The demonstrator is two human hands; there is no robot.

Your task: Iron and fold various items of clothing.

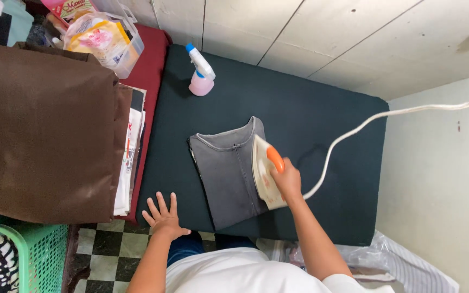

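Two bare hands work over a dark ironing pad (321,119) spread on the floor. Nearest, the left hand (162,217) lies flat with fingers spread open on the pad's near edge, holding nothing, just left of a folded grey garment (226,173). The right hand (287,182) is closed around the orange handle of a cream iron (264,172), which sits on the right edge of the garment, its tip pointing away. A white cord (365,123) runs from the iron to the right and out of view. By the near left corner stands a green plastic basket (39,255) on checkered tiles. Left of the pad, a brown cloth (44,130) covers a stack of folded items. Farther off, a pink spray bottle (201,73) stands on the pad's far left corner, and a clear container of packets (109,38) sits beyond.
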